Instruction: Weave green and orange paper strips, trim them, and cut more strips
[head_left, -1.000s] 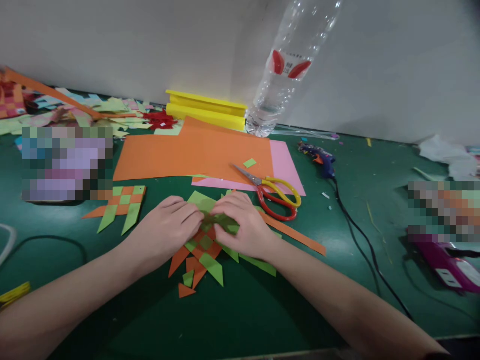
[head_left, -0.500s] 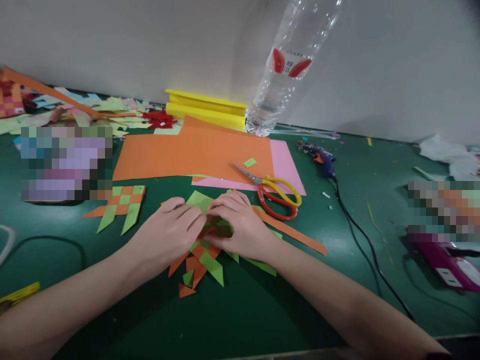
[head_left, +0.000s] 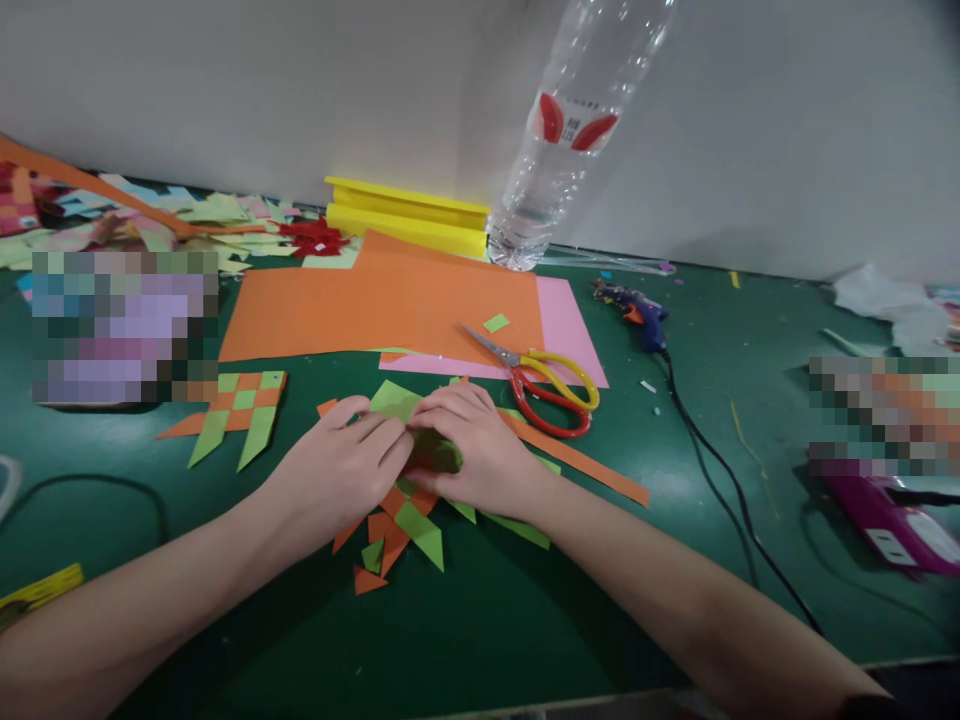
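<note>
A woven piece of orange and green paper strips (head_left: 405, 520) lies on the green table (head_left: 525, 620) in front of me. My left hand (head_left: 341, 465) and my right hand (head_left: 469, 445) meet over its upper part, fingers curled and pinching the strips where they cross. The fingertips hide that part of the weave. Loose pointed strip ends stick out below and to the right of my hands.
A second woven piece (head_left: 240, 410) lies to the left. Orange sheets (head_left: 375, 305) and a pink sheet (head_left: 574, 335) lie behind, with red-and-yellow scissors (head_left: 547, 385) on them. A clear bottle (head_left: 555, 150), yellow paper (head_left: 405, 215), a glue gun (head_left: 637, 315) with its cable and paper scraps (head_left: 150, 215) ring the area.
Both hands have drawn slightly closer together over the weave, and the fingers have shifted on the strips. The view has dipped a little.
</note>
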